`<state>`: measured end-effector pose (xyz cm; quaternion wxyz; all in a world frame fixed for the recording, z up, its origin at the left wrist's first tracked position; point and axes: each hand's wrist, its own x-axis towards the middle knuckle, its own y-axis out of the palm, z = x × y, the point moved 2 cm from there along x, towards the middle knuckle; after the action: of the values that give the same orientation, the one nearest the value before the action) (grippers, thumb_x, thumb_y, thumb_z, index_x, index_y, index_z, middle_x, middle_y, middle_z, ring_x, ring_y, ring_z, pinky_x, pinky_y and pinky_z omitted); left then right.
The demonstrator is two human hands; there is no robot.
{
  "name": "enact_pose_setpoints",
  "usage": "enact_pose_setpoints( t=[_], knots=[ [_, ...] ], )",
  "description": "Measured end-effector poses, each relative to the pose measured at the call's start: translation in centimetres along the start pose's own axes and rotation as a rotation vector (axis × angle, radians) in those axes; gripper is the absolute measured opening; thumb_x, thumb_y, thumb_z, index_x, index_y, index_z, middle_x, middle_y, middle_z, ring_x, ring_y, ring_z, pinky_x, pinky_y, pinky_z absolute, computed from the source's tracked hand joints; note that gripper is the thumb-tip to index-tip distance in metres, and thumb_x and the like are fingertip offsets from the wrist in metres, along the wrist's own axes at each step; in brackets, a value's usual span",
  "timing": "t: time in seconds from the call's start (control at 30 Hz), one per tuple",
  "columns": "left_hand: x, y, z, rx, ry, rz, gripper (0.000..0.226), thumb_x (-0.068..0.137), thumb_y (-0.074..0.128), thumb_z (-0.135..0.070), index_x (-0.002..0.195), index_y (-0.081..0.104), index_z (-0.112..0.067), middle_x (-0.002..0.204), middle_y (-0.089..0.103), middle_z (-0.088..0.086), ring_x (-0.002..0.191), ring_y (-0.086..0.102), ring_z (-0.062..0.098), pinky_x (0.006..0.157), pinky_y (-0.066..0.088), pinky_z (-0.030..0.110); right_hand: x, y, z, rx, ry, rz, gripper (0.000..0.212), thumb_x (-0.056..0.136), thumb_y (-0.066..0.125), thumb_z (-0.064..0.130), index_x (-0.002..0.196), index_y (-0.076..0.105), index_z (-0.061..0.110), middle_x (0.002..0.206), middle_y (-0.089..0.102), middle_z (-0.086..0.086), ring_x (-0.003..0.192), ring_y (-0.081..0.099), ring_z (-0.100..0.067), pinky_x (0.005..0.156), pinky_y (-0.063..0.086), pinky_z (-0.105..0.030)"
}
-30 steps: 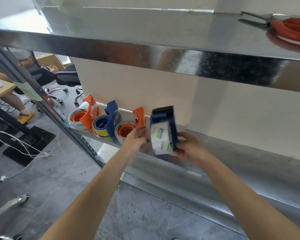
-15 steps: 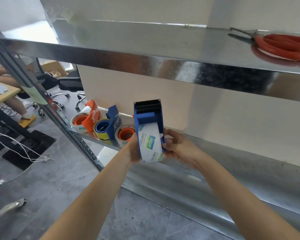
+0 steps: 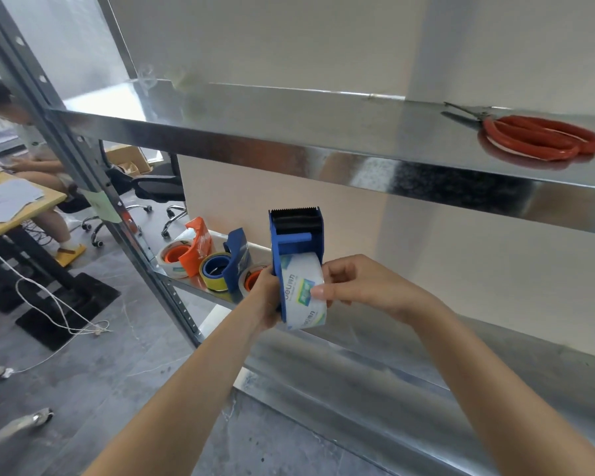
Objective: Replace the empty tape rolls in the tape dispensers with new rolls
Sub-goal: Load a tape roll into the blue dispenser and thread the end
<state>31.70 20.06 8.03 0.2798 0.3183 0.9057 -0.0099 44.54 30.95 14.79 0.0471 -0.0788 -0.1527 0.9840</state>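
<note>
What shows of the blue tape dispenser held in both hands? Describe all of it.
The blue tape dispenser looks like hard plastic and is held upright. A serrated edge tops it, a black roller just beneath. A clear printed tape roll sits in its lower half. The left hand grips its left side; the right hand pinches the roll, thumb on its face.

Scissors (image 3: 536, 139) on upper shelf (image 3: 289, 118), dispensers (image 3: 236, 257) below

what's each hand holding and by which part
The left hand grips the blue tape dispenser by its lower left side. The right hand holds the tape roll seated in it, thumb on its printed face.
</note>
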Motion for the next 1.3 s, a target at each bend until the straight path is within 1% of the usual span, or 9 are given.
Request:
enact_pose_setpoints(
  t=[0.1, 0.27, 0.43, 0.5, 0.63, 0.83, 1.1, 1.2, 1.3],
  knots=[
    [-0.6, -0.2, -0.7, -0.004, 0.001, -0.042, 0.042, 0.098, 0.033, -0.046, 0.089, 0.058, -0.014, 0.097, 0.066, 0.017, 0.076, 0.061, 0.03, 0.073, 0.047, 0.038, 0.1, 0.1, 0.9, 0.032, -0.015, -0.012, 0.027, 0.083, 0.074, 0.026, 0.07, 0.063, 0.005, 0.07, 0.07, -0.007, 0.06, 0.063, -0.011, 0.055, 0.038, -0.025],
    [-1.2, -0.5, -1.6, -0.009, 0.065, 0.022, 0.042, 0.1, 0.031, -0.038, 0.082, 0.058, -0.011, 0.077, 0.064, 0.011, 0.061, 0.062, 0.024, 0.065, 0.048, 0.032, 0.6, 0.3, 3.2, 0.139, 0.031, -0.036, 0.03, 0.089, 0.066, 0.026, 0.085, 0.067, -0.004, 0.073, 0.072, -0.013, 0.052, 0.065, -0.014, 0.047, 0.042, -0.021],
    [-1.4, 0.9, -2.7, -0.087, 0.057, -0.069, 0.046, 0.102, 0.029, -0.035, 0.078, 0.056, -0.006, 0.07, 0.054, 0.016, 0.047, 0.062, 0.018, 0.056, 0.051, 0.024, 1.8, 0.7, 3.3, 0.337, 0.187, -0.215, 0.045, 0.094, 0.055, 0.039, 0.081, 0.065, -0.003, 0.047, 0.058, -0.007, 0.037, 0.048, -0.014, 0.04, 0.039, -0.022],
    [-1.4, 0.7, -2.9, -0.091, 0.057, -0.049, 0.043, 0.1, 0.032, -0.037, 0.086, 0.059, -0.007, 0.076, 0.062, 0.016, 0.06, 0.062, 0.027, 0.064, 0.053, 0.032, 1.6, 0.5, 3.1, 0.372, 0.165, -0.136, 0.048, 0.094, 0.052, 0.044, 0.086, 0.065, -0.002, 0.058, 0.062, -0.009, 0.043, 0.051, -0.014, 0.042, 0.041, -0.022],
    [-1.5, -0.3, -3.3, -0.134, 0.038, -0.06, 0.04, 0.099, 0.032, -0.031, 0.073, 0.057, -0.014, 0.061, 0.064, 0.007, 0.052, 0.059, 0.022, 0.05, 0.045, 0.025, 0.6, -0.1, 2.9, 0.212, 0.087, 0.095, 0.042, 0.088, 0.064, 0.035, 0.1, 0.065, -0.005, 0.079, 0.07, -0.002, 0.065, 0.059, -0.013, 0.058, 0.044, -0.022],
    [-2.2, 0.0, -3.8, -0.093, 0.063, -0.031, 0.039, 0.101, 0.031, -0.029, 0.073, 0.051, -0.013, 0.067, 0.059, 0.008, 0.056, 0.055, 0.022, 0.053, 0.042, 0.028, 0.7, -0.1, 3.4, 0.088, 0.038, 0.009, 0.021, 0.084, 0.071, 0.027, 0.076, 0.07, 0.007, 0.084, 0.073, -0.011, 0.066, 0.063, -0.009, 0.065, 0.047, -0.025],
    [-2.4, 0.5, -3.1, -0.049, 0.067, 0.01, 0.051, 0.101, 0.026, -0.042, 0.075, 0.057, -0.011, 0.049, 0.064, 0.004, 0.046, 0.057, 0.02, 0.057, 0.042, 0.03, 1.6, 1.0, 4.0, 0.227, 0.183, -0.188, 0.043, 0.092, 0.059, 0.037, 0.083, 0.069, -0.004, 0.062, 0.066, -0.011, 0.042, 0.056, -0.014, 0.041, 0.043, -0.022],
    [-2.6, 0.6, -3.0, -0.025, 0.071, 0.005, 0.053, 0.101, 0.028, -0.042, 0.072, 0.058, -0.009, 0.053, 0.064, 0.008, 0.037, 0.058, 0.017, 0.055, 0.043, 0.028, 1.5, 1.0, 3.6, 0.198, 0.195, -0.108, 0.051, 0.093, 0.055, 0.044, 0.091, 0.069, -0.004, 0.071, 0.069, -0.012, 0.05, 0.058, -0.014, 0.049, 0.045, -0.022],
    [-2.5, 0.1, -3.4, -0.002, 0.071, 0.042, 0.049, 0.102, 0.025, -0.037, 0.073, 0.053, -0.009, 0.058, 0.062, 0.008, 0.049, 0.058, 0.02, 0.052, 0.045, 0.026, 0.7, 0.8, 3.4, 0.056, 0.109, 0.022, 0.046, 0.089, 0.062, 0.041, 0.099, 0.066, -0.004, 0.088, 0.073, -0.005, 0.069, 0.063, -0.009, 0.064, 0.046, -0.024]
  ],
)
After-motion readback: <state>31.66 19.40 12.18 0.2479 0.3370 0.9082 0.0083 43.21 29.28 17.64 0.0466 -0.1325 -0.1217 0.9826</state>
